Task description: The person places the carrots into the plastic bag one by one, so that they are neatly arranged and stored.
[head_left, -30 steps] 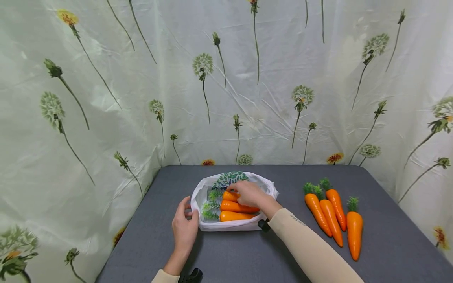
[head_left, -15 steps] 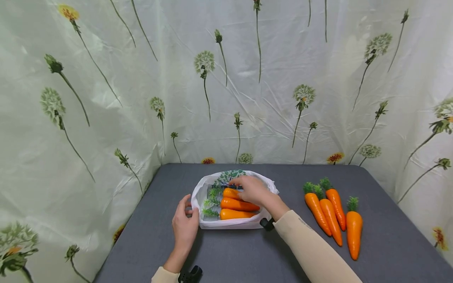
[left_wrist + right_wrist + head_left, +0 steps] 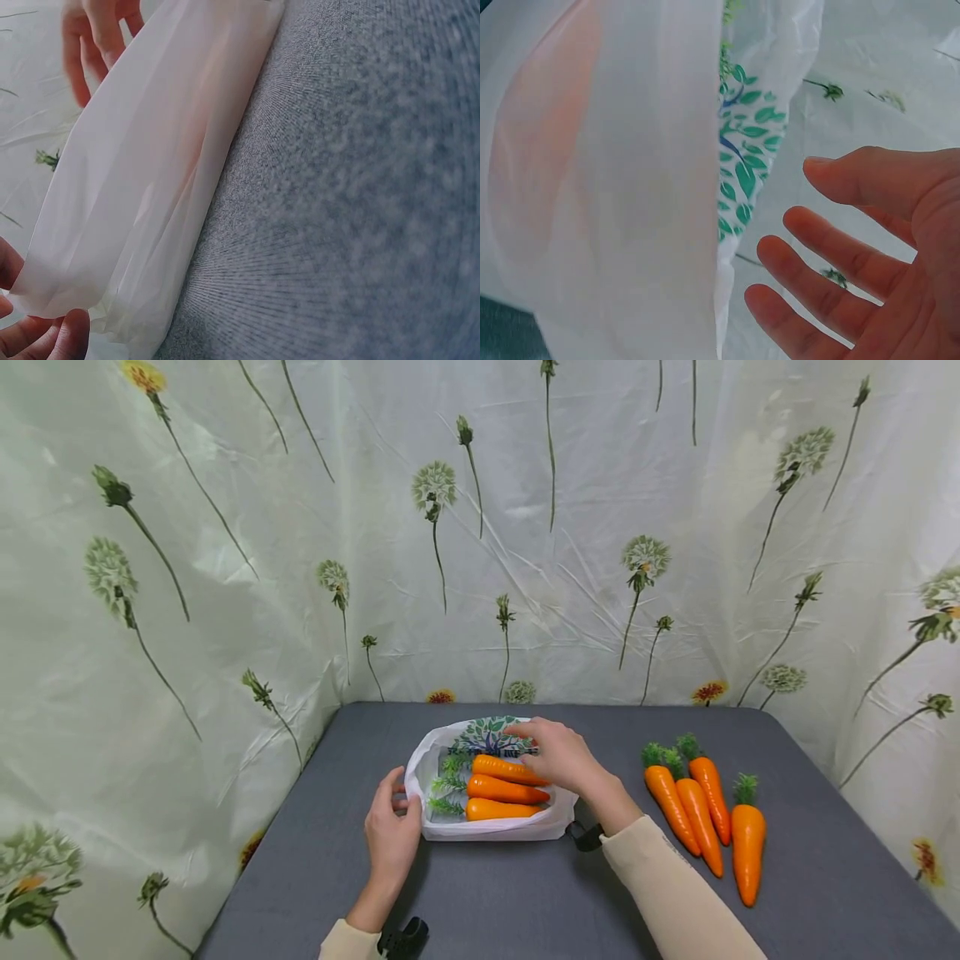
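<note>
A white plastic bag (image 3: 495, 832) with a green leafy tree print lies with its mouth spread wide on the dark table. Inside it, three orange carrots (image 3: 507, 790) with green tops lie side by side, tops toward the left. My left hand (image 3: 393, 827) pinches the bag's left rim between thumb and fingers; in the left wrist view fingers (image 3: 71, 336) show on either side of the thin edge. Above the bag's right part is my right hand (image 3: 562, 755), holding nothing. Its fingers (image 3: 810, 277) are spread and relaxed beside the bag's rim in the right wrist view.
Several more carrots with green tops lie on the table (image 3: 495, 902) to the right, including a separate carrot (image 3: 748, 852) at the outer side. A dandelion-print curtain (image 3: 480, 543) hangs behind the table and along its left side.
My right hand has let go of the rear carrot in the bag and drawn up and to the right. The left hand stays at the bag's left rim.
</note>
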A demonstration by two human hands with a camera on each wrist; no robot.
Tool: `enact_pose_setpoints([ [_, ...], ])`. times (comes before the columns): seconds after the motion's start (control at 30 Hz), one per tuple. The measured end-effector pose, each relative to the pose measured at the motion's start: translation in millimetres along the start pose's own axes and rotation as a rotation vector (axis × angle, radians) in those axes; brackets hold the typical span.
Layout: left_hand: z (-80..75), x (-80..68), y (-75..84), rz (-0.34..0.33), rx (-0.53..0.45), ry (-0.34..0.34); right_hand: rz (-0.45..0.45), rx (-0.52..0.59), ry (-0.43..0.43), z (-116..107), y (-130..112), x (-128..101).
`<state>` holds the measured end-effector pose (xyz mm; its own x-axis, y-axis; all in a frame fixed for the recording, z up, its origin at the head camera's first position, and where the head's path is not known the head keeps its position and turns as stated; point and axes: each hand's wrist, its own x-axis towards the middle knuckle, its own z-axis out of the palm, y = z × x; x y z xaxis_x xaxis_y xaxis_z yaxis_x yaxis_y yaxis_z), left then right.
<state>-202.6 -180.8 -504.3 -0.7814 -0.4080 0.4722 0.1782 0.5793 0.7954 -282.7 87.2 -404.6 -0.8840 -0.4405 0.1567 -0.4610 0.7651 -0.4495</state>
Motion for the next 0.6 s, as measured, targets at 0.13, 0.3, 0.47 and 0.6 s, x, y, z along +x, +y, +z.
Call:
enact_pose_setpoints([
  [0.13, 0.3, 0.0, 0.4, 0.000, 0.001, 0.000, 0.016, 0.008, 0.050, -9, 6, -9],
  [0.3, 0.2, 0.0, 1.2, 0.005, 0.005, 0.008, 0.039, 0.022, 0.096, -20, 17, -21],
  [0.47, 0.2, -0.1, 1.4, 0.006, 0.008, 0.008, 0.072, 0.026, 0.146, -28, 30, -33],
  [0.6, 0.2, -0.2, 0.7, 0.005, 0.008, 0.008, 0.095, 0.005, 0.189, -29, 43, -43],
])
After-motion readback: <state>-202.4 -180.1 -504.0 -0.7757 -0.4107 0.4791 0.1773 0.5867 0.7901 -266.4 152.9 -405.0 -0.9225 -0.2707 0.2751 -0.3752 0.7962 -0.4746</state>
